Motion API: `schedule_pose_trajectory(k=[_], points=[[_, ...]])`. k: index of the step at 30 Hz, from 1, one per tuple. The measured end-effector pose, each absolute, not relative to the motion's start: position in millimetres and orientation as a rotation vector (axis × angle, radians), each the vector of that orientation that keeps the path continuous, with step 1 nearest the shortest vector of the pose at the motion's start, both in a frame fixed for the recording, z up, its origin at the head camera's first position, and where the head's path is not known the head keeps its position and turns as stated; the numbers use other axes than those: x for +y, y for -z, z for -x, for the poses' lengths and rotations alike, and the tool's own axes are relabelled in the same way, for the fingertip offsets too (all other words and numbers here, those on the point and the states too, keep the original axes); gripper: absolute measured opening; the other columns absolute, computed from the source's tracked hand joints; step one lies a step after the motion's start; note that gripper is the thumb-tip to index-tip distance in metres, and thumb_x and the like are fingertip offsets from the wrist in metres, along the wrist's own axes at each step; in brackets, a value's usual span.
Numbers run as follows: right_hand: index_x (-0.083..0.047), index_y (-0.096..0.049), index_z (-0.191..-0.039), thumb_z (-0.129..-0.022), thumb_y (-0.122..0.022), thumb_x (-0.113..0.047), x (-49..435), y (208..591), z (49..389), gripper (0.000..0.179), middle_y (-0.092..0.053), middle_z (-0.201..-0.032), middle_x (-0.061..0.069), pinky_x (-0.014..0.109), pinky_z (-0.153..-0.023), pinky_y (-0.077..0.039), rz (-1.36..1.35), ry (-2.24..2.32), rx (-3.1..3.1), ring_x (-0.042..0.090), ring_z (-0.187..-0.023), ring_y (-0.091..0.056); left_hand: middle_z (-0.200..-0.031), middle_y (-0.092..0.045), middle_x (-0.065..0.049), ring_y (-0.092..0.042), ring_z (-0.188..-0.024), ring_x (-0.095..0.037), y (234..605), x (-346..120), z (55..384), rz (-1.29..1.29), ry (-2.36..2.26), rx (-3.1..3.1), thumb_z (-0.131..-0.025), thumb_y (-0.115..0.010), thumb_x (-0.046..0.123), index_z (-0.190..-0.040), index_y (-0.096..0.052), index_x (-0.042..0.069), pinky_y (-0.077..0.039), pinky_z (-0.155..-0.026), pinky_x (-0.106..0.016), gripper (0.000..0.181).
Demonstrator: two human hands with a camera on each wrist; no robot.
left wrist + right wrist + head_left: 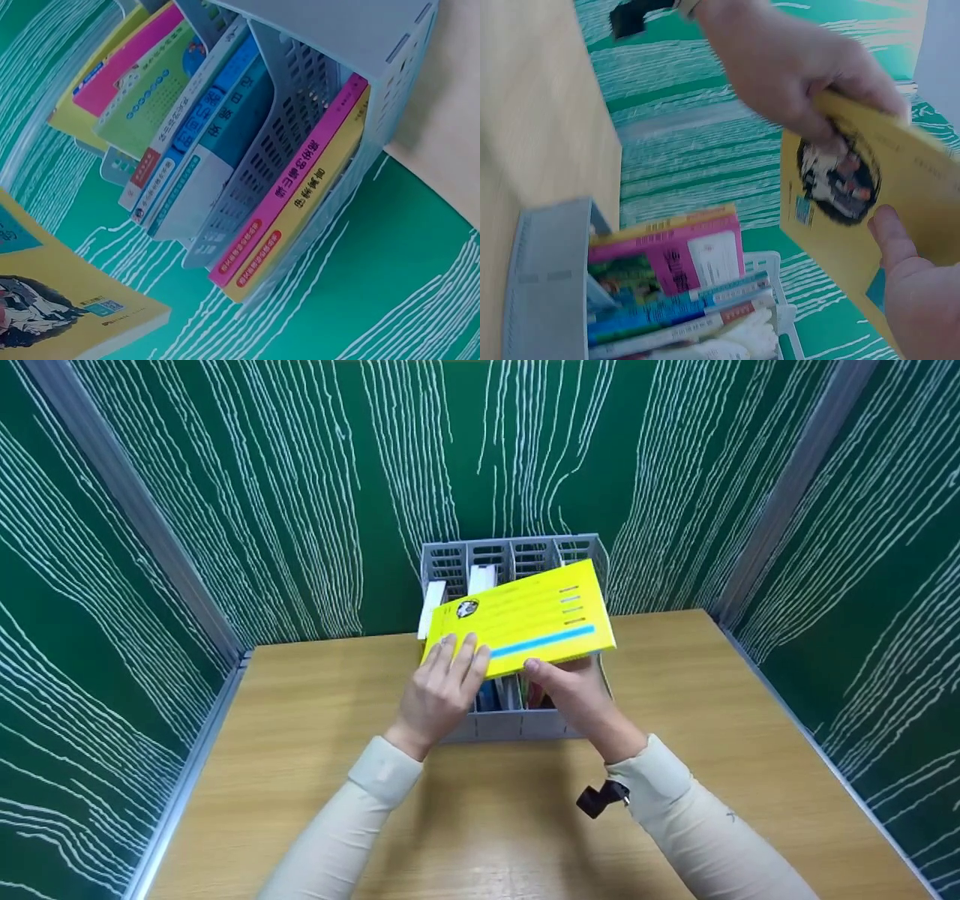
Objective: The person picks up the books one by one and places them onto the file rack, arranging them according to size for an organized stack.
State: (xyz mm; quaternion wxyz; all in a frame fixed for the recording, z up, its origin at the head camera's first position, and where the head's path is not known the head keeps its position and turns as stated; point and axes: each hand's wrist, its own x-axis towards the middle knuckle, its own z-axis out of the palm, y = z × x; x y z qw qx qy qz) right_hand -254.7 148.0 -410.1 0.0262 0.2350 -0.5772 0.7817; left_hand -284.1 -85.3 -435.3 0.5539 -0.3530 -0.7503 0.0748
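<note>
A yellow book [525, 607] with a blue stripe on its upper face is held tilted above a grey divided book rack [499, 726]. My left hand [442, 690] lays its fingers over the book's left part, and its thumb presses the underside in the right wrist view. With thumb at the near edge and fingers beneath, my right hand [581, 697] grips the book's right part. The underside carries a round dark picture [840, 172]. In the left wrist view only a corner of the yellow book [112, 319] shows, with neither hand.
Books stand in the rack's compartments, among them a pink book [289, 176], a yellow-spined book [307, 195], blue books [217, 112] and a green book [146, 101]. The rack stands on a wooden table [322, 780] against green walls [300, 495] with white streaks.
</note>
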Motion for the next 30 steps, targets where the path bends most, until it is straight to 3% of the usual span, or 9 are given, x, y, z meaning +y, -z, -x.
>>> schedule_pose_trajectory(k=[4,10,24,30], points=[[-0.014,-0.042,-0.152,-0.108,-0.062,-0.009,145.9,406.8,252.1,0.048,-0.072,-0.135,0.0,0.034,-0.105,-0.061,-0.608,-2.565,-1.676,0.018,-0.116,-0.076,-0.132,-0.079,-0.01,-0.08,-0.114,-0.032,435.7,-83.5,284.2,0.865,-0.212,-1.758,-0.096,-0.085,0.019,-0.131,-0.066,0.011,-0.065,-0.095,-0.041,0.04],[-0.009,-0.044,-0.147,-0.107,-0.048,-0.002,144.3,404.1,252.2,0.041,-0.074,-0.127,0.0,0.032,-0.098,-0.064,-0.455,-2.595,-1.607,0.016,-0.11,-0.078,-0.134,-0.078,-0.01,-0.079,-0.117,-0.032,432.8,-78.8,284.6,0.886,-0.217,-1.8,-0.098,-0.083,0.02,-0.133,-0.067,0.014,-0.063,-0.099,-0.042,0.04],[-0.008,-0.055,-0.129,-0.1,-0.051,0.013,165.7,406.6,262.3,0.036,-0.079,-0.11,0.003,0.028,-0.08,-0.064,-0.312,-2.589,-1.317,0.014,-0.095,-0.078,-0.142,-0.072,-0.015,-0.071,-0.131,-0.031,428.5,-80.5,290.7,0.775,-0.094,-1.991,-0.102,-0.078,0.02,-0.142,-0.063,0.005,-0.058,-0.111,-0.042,0.046],[-0.009,-0.048,-0.138,-0.099,-0.05,0.018,181.9,403.5,268.6,0.048,-0.076,-0.116,0.006,0.031,-0.092,-0.065,-0.284,-2.537,-1.214,0.018,-0.104,-0.079,-0.132,-0.075,-0.017,-0.074,-0.121,-0.032,437.8,-88.3,297.0,0.737,-0.024,-2.021,-0.096,-0.083,0.02,-0.135,-0.066,0.0,-0.061,-0.107,-0.041,0.047]])
